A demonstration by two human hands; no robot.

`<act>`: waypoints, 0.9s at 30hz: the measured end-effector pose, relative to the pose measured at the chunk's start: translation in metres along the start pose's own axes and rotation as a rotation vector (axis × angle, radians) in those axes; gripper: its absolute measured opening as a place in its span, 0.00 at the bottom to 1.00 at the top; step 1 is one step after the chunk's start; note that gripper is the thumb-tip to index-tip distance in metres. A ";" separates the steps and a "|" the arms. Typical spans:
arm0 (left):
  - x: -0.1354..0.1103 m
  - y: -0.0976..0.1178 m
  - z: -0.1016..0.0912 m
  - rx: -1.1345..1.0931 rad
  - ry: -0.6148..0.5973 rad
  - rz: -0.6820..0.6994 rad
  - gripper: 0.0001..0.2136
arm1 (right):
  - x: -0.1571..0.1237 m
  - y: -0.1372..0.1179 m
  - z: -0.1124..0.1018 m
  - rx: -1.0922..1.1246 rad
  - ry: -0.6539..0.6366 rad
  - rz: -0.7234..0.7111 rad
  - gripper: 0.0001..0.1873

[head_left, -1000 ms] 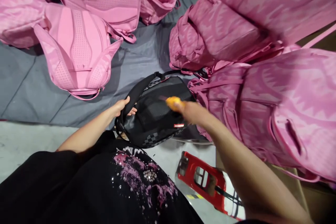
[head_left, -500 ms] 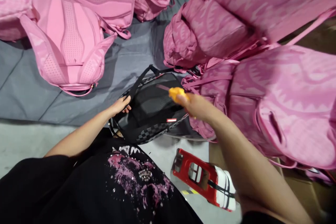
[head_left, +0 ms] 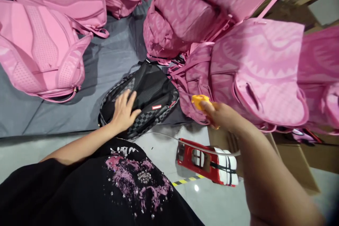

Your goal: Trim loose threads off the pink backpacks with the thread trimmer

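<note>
A black backpack (head_left: 156,88) with a grey checkered edge lies on the grey mat (head_left: 111,67) in front of me. My left hand (head_left: 124,111) rests flat on it, fingers spread. Off the bag's right side, my right hand (head_left: 221,114) is closed on a small yellow tool (head_left: 199,100), in front of a pink backpack (head_left: 254,74). A thin thread or wire (head_left: 169,137) runs from below the black bag toward my right arm.
Pink backpacks are piled at the right (head_left: 190,17) and lie at the left (head_left: 39,53) and far side of the mat. A red and white toy car (head_left: 206,162) lies on the pale floor near my right arm. Flattened cardboard (head_left: 296,155) sits at the right.
My left hand let go of the black strap and now lies flat on the bag. My right hand with the yellow tool drew away from the bag to the right. The view shifted right.
</note>
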State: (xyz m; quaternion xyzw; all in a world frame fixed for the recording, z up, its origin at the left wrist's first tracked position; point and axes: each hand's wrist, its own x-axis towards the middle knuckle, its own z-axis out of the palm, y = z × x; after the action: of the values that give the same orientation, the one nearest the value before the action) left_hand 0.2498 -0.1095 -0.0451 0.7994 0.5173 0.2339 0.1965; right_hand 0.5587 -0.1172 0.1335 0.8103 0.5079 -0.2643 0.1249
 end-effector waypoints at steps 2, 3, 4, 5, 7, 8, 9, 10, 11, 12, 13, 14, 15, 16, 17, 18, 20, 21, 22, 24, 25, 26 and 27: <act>-0.012 0.020 0.002 0.045 -0.125 0.179 0.41 | -0.002 0.011 0.003 0.117 -0.052 0.037 0.30; -0.016 0.027 0.006 0.090 -0.201 0.220 0.43 | -0.003 0.015 0.006 0.173 -0.044 0.075 0.30; -0.019 0.033 0.011 0.147 -0.270 0.223 0.45 | -0.004 0.017 0.008 0.223 -0.034 0.099 0.30; -0.020 0.038 0.017 0.209 -0.328 0.199 0.45 | -0.004 0.019 0.011 0.268 -0.041 0.109 0.30; -0.020 0.042 0.028 0.305 -0.407 0.133 0.45 | -0.005 0.022 0.017 0.343 -0.056 0.093 0.31; -0.019 0.042 0.032 0.323 -0.432 0.114 0.44 | -0.005 0.024 0.019 0.379 -0.030 0.089 0.31; -0.018 0.041 0.034 0.312 -0.455 0.107 0.42 | -0.005 0.027 0.021 0.402 0.005 0.092 0.30; -0.017 0.040 0.034 0.270 -0.477 0.108 0.38 | -0.004 0.030 0.023 0.418 0.013 0.085 0.30; -0.016 0.037 0.033 0.197 -0.498 0.110 0.35 | -0.004 0.034 0.025 0.434 -0.030 0.068 0.30; -0.014 0.034 0.030 0.098 -0.508 0.095 0.31 | -0.004 0.038 0.026 0.455 -0.107 0.035 0.31; -0.010 0.029 0.026 -0.025 -0.508 0.051 0.28 | -0.005 0.042 0.028 0.476 -0.167 0.010 0.31; -0.005 0.022 0.022 -0.166 -0.504 -0.038 0.25 | -0.005 0.045 0.029 0.485 -0.168 0.007 0.31; 0.001 0.014 0.018 -0.325 -0.505 -0.173 0.23 | -0.006 0.047 0.031 0.480 -0.095 0.032 0.31; 0.008 0.006 0.016 -0.495 -0.516 -0.343 0.22 | -0.008 0.049 0.034 0.463 -0.001 0.071 0.29; 0.015 -0.002 0.015 -0.664 -0.531 -0.532 0.23 | -0.010 0.049 0.037 0.444 0.041 0.088 0.28; 0.022 -0.010 0.016 -0.818 -0.550 -0.719 0.24 | -0.011 0.048 0.040 0.432 -0.024 0.058 0.27; 0.034 -0.020 0.022 -1.056 -0.568 -0.996 0.25 | -0.014 0.043 0.046 0.421 -0.335 -0.099 0.27; 0.038 -0.022 0.026 -1.131 -0.557 -1.077 0.25 | -0.015 0.040 0.048 0.405 -0.418 -0.151 0.28; 0.042 -0.023 0.031 -1.180 -0.545 -1.129 0.24 | -0.015 0.037 0.049 0.364 -0.392 -0.151 0.29; 0.046 -0.021 0.039 -1.229 -0.532 -1.165 0.24 | -0.015 0.031 0.050 0.255 -0.155 -0.067 0.31; 0.047 -0.019 0.043 -1.232 -0.529 -1.163 0.23 | -0.016 0.028 0.050 0.228 -0.113 -0.062 0.32; 0.048 -0.018 0.046 -1.226 -0.531 -1.154 0.23 | -0.017 0.026 0.050 0.228 -0.158 -0.103 0.32; 0.048 -0.017 0.049 -1.219 -0.533 -1.135 0.22 | -0.019 0.025 0.050 0.254 -0.240 -0.172 0.32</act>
State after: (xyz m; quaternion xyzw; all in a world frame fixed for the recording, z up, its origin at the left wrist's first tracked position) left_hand 0.2825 -0.0622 -0.0859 0.2049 0.5588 0.1420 0.7909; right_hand 0.5590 -0.1662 0.1009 0.7360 0.5190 -0.4308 0.0581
